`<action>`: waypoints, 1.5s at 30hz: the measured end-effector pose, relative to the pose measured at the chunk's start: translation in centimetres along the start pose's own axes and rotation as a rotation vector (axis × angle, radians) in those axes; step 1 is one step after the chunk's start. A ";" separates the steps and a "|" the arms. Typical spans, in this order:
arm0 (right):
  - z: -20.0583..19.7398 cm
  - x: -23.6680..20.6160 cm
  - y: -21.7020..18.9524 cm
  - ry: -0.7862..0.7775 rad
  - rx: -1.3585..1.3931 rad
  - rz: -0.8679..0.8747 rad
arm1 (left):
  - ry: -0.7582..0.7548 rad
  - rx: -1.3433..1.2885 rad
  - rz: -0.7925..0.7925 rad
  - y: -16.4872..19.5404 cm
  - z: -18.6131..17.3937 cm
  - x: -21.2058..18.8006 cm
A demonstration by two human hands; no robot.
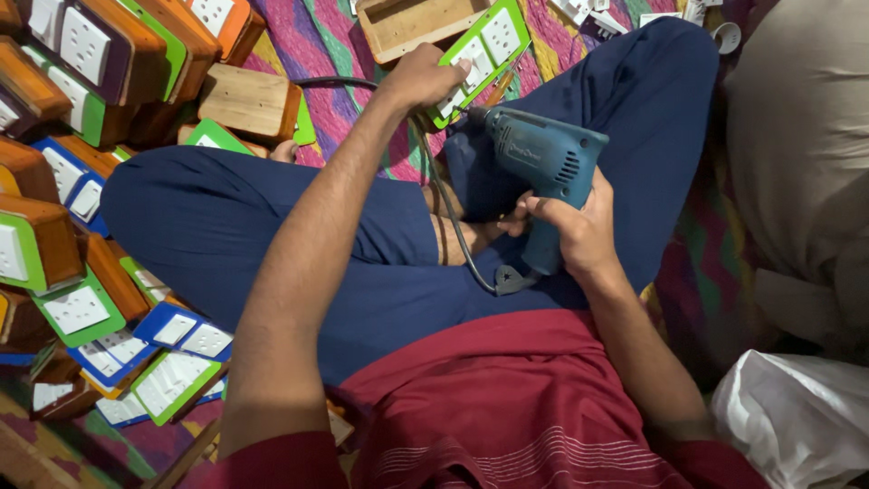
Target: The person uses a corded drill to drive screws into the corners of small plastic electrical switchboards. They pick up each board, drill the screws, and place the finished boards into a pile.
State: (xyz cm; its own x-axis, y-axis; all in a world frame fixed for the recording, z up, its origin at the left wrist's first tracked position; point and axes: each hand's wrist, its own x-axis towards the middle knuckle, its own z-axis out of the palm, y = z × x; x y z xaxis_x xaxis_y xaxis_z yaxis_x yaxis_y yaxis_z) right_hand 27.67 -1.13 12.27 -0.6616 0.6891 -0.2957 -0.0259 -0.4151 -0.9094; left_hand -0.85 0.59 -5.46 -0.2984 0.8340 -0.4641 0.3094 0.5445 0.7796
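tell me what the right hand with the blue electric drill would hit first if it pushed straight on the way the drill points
Most likely the green-framed white switch plate that the left hand presses down. The blue electric drill in the right hand aims up-left at the plate's lower edge; whether the tip already touches is unclear.

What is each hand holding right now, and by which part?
The right hand grips the blue electric drill by its handle. The left hand holds the green switch plate at its lower edge.
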 end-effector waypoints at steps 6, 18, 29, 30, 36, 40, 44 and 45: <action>0.2 0.0 -0.2 -0.015 0.005 0.009 | 0.061 0.025 -0.013 0.5 0.3 0.0; -1.0 0.8 -0.8 0.027 0.114 0.202 | 0.006 0.027 -0.001 -1.1 -0.1 0.6; -1.1 0.2 -0.5 0.105 -0.055 0.143 | 0.127 0.165 0.200 4.5 -5.6 -3.6; -1.2 0.2 -0.5 0.105 -0.088 0.137 | 0.140 0.144 0.229 5.5 -6.2 -4.4; -1.7 0.6 -0.6 0.117 -0.110 0.193 | 0.098 -0.106 0.305 9.2 -8.1 -8.2; -2.2 0.8 -0.1 0.056 -0.129 0.158 | -0.012 -0.390 0.361 10.2 -6.8 -9.2; -3.0 1.4 0.3 0.016 0.003 0.183 | -0.164 -0.738 0.420 11.7 -4.4 -10.4; -3.2 1.4 0.3 0.008 0.045 0.200 | -0.200 -0.830 0.451 12.2 -3.9 -10.8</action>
State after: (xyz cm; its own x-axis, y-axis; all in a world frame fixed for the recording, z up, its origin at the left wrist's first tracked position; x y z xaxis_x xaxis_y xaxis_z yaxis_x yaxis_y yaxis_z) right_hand 29.15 1.64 10.63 -0.6511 0.5945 -0.4718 0.0719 -0.5705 -0.8181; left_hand 2.59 -2.16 10.70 -0.1247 0.9909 -0.0512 -0.4020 -0.0033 0.9157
